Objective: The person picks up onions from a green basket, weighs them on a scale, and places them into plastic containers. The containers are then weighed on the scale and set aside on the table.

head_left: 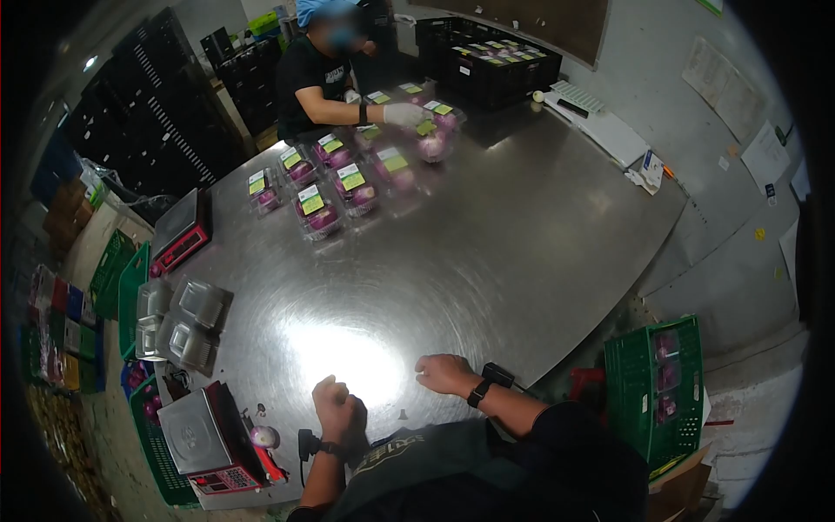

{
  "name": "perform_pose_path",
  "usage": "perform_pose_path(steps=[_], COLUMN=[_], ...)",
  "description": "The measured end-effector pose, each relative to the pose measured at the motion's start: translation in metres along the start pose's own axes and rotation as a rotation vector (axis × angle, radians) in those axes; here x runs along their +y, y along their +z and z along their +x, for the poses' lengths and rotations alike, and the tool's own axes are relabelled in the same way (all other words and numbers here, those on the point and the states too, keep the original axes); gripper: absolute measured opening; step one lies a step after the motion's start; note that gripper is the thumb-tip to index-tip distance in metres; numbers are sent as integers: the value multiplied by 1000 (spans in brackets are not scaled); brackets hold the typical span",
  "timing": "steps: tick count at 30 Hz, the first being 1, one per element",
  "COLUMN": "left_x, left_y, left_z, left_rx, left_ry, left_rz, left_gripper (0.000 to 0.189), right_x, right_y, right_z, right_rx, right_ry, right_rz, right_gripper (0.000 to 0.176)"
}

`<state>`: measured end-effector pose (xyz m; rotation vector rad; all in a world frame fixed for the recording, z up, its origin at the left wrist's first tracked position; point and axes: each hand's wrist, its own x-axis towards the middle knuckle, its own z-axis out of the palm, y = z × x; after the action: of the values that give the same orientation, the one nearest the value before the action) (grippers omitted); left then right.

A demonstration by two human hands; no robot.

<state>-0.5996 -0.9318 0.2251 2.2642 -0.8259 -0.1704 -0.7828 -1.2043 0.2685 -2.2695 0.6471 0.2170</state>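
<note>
The left hand [337,409] is curled into a fist above or on the near part of the steel table [522,252]; contact with the surface, and whether the fist encloses anything, cannot be determined. The right hand [445,374] lies to its right, apart from it, palm down and fingers bent; how far they are closed, and anything beneath them, cannot be seen from here. Each wrist carries a black band.

The nearest loose item is an onion [263,437], located left of the left hand, just beside the near scale [202,432]. A red object [272,467] lies next to the onion. Clear trays [190,320] are positioned beyond the scale, and a second scale [181,230] beyond those.

Labelled onion packs [316,211] stand grouped at the far side. There, a co-worker [315,87] extends a gloved hand [405,115] over them. A black crate [513,76] at the far edge contains further packs, as does a green crate [639,383] to the right.
</note>
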Motion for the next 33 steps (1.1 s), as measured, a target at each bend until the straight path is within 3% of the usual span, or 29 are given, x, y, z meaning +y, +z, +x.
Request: perform_pose_path(steps=[16,18,20,23,28,30,33], left_x=[11,28,46,54,58,56,49], left_y=[-3,-13,-26,-40,-66,-78,-106], left_z=[4,-10,-25,-46,-66,-77,-99], left_rx=[59,55,72,-58,-115,-97,-115], left_ry=[54,-205,-196,-453,-438,-415,-423], left_rz=[54,-218,-167,-381,-440,-580,-656], left_gripper=[19,20,24,27,27,24,21], right_x=[-2,-1,-1,-10,-43,-69,-105], right_y=[-2,3,6,12,34,39,59], right_z=[-4,-6,-7,-9,-22,-30,-42], right_rx=[-31,42,39,39,13,-143,-91], right_ry=[16,-21,-35,-63,-177,-126,-214], right_rz=[6,22,21,42,102,138,78], right_gripper=[32,30,31,31,31,37,37])
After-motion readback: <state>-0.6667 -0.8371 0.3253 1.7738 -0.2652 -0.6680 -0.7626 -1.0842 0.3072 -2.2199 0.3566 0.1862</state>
